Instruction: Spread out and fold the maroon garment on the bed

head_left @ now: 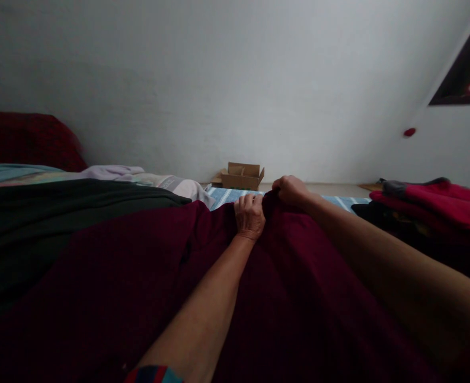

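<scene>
Maroon cloth [147,276] spread over the bed's near part, its far edge pinched by left hand [250,215] and right hand [290,190], both closed on it; beyond lie striped sheet [227,196] and cardboard box [242,176].

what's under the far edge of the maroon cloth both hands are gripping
A blue striped sheet shows just past the maroon cloth where the left hand and right hand bunch it. What lies beneath the rest is covered.
</scene>
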Motion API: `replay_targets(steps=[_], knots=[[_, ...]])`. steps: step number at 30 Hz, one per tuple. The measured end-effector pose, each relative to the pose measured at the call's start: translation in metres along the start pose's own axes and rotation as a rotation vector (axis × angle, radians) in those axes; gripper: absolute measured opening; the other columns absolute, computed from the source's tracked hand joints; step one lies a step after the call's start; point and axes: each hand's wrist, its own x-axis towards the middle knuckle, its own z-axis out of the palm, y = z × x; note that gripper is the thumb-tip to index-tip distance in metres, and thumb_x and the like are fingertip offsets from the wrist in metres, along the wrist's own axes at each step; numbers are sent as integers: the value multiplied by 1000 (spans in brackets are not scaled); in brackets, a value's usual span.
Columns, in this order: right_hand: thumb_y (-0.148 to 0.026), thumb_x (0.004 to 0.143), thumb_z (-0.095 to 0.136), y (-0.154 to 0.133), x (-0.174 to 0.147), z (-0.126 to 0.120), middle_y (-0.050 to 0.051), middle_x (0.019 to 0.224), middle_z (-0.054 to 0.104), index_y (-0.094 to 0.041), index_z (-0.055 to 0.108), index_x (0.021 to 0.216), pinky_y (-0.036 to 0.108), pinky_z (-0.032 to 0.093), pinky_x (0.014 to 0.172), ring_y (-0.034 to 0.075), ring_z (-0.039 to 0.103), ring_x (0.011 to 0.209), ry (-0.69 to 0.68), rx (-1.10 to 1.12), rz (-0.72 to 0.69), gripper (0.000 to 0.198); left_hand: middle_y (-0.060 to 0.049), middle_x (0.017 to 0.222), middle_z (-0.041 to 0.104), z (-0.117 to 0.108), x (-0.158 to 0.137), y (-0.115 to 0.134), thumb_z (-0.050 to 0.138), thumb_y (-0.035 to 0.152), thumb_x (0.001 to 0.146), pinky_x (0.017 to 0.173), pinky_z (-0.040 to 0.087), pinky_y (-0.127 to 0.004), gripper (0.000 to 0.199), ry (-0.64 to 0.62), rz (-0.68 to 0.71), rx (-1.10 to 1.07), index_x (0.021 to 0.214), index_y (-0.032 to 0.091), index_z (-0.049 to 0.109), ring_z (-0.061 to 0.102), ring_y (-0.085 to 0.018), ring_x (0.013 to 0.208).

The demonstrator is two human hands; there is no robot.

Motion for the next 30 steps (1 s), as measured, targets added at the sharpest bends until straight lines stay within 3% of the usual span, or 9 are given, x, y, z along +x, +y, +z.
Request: replay_targets(steps=[6,11,13,18,22,26,30], knots=[[-16,85,43,-13,4,8,13,103,61,-17,63,99,32,41,82,24,51,102,59,-140,31,24,-8,118,53,3,-11,16,26,20,91,87,36,-37,34,-160,154,37,109,22,55,44,-23,107],[-16,89,34,-22,1,32,12,117,53,-20,49,119,31,42,81,23,45,108,122,-147,127,34,-10,139,39,24,-14,-2,36,36,88,100,26,-48,39,-356,42,68,122,21,47,29,-28,128],[-16,89,36,-18,-4,41,10,119,51,-23,49,119,29,41,82,21,45,108,113,-141,159,33,-11,141,37,30,-13,-11,33,46,88,100,24,-54,47,-452,-17,72,125,21,45,27,-31,130],[-16,85,40,32,-23,48,13,112,57,-18,61,104,32,41,82,23,51,106,38,-137,388,28,-10,144,32,34,-11,-17,24,53,87,103,19,-56,56,-590,-69,64,132,21,36,23,-28,133],[-33,86,44,82,-42,48,19,97,64,-12,66,95,33,44,70,26,60,91,-81,-93,605,32,-10,145,29,31,-10,-14,23,51,88,104,17,-56,57,-630,-80,60,134,20,33,20,-27,134],[-50,82,47,105,-53,52,16,83,66,-12,69,87,30,44,62,23,63,77,-157,-34,630,44,-11,146,29,31,-10,-14,23,52,88,104,17,-56,57,-645,-83,57,135,21,33,19,-28,135],[-38,77,56,105,-52,55,14,84,67,-15,69,86,28,43,63,23,63,80,-149,-24,597,28,-10,146,27,32,-9,-14,22,53,87,103,17,-57,58,-652,-83,52,135,21,33,19,-28,135]])
